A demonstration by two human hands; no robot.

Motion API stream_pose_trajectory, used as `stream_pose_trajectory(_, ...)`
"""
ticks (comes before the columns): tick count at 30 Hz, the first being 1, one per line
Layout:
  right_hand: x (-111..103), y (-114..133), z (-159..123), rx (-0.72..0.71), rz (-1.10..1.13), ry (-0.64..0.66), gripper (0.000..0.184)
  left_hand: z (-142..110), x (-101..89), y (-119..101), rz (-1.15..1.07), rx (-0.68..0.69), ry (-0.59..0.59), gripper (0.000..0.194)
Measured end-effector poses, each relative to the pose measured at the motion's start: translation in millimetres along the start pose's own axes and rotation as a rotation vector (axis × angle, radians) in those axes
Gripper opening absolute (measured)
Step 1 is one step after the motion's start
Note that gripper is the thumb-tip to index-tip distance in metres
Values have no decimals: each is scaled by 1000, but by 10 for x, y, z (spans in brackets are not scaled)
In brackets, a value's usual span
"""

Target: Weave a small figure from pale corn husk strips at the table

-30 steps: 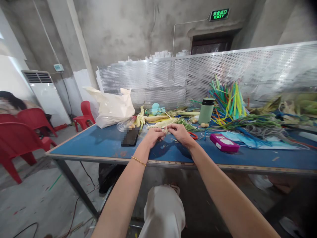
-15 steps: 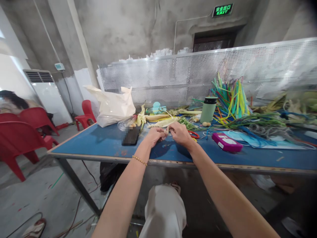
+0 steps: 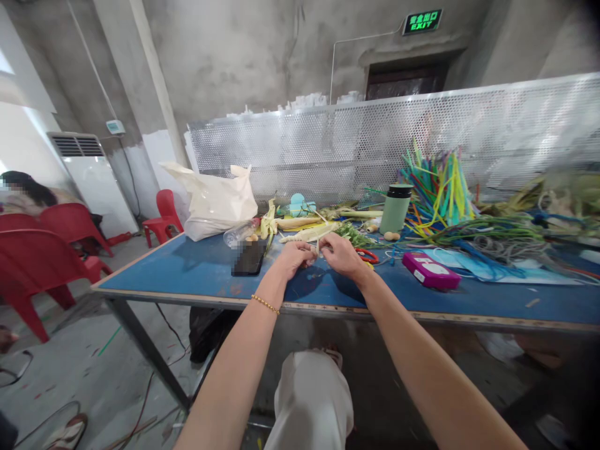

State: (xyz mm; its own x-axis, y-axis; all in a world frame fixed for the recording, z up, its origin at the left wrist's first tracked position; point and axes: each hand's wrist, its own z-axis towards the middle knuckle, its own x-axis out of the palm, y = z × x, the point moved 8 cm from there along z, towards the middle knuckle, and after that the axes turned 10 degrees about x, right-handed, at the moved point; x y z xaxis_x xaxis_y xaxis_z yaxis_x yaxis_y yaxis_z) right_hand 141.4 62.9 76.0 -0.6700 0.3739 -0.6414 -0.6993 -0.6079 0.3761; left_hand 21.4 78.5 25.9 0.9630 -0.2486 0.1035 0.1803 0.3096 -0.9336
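My left hand (image 3: 297,256) and my right hand (image 3: 344,254) meet above the front of the blue table (image 3: 197,275). Between their fingertips is a small pale strip (image 3: 317,247), which looks like corn husk; both hands pinch it, and most of it is hidden by the fingers. Just behind the hands lie pale corn husks (image 3: 307,234) and some green leafy stems (image 3: 356,236). Scissors with red handles (image 3: 368,255) rest right beside my right hand. To the left of my left hand lies a dark phone (image 3: 248,258).
A cream plastic bag (image 3: 218,203) stands at the back left, with a clear bottle (image 3: 239,234) before it. On the right are a green flask (image 3: 396,209), a purple box (image 3: 431,270), colourful strips (image 3: 450,187) and tangled cords (image 3: 497,234). Red chairs (image 3: 42,256) stand left, near a seated person.
The hands stay almost in place, pinching the pale strip, with only a slight shift of the fingers. Part of another person has come into view at the lower left edge.
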Motion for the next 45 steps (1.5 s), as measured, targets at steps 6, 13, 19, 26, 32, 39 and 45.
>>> stream_pose_trajectory(6,-25,9,13,83,102,43,13,7,-4,-10,6,12,0,11)
stream_pose_trajectory(13,6,-57,25,161,213,66,9,18,2,-3,15,26,24,15)
stream_pose_trajectory(19,24,-134,40,215,314,95,17,17,4,1,4,49,43,32)
stream_pose_trajectory(26,10,-92,21,234,395,125,17,22,-3,20,14,40,41,28)
stream_pose_trajectory(32,25,-26,-3,280,473,214,22,16,-15,34,21,8,21,16)
stream_pose_trajectory(39,-23,11,-7,296,487,190,22,21,33,40,12,40,97,17)
stream_pose_trajectory(45,-34,-121,5,399,556,101,28,8,56,-29,29,74,111,34)
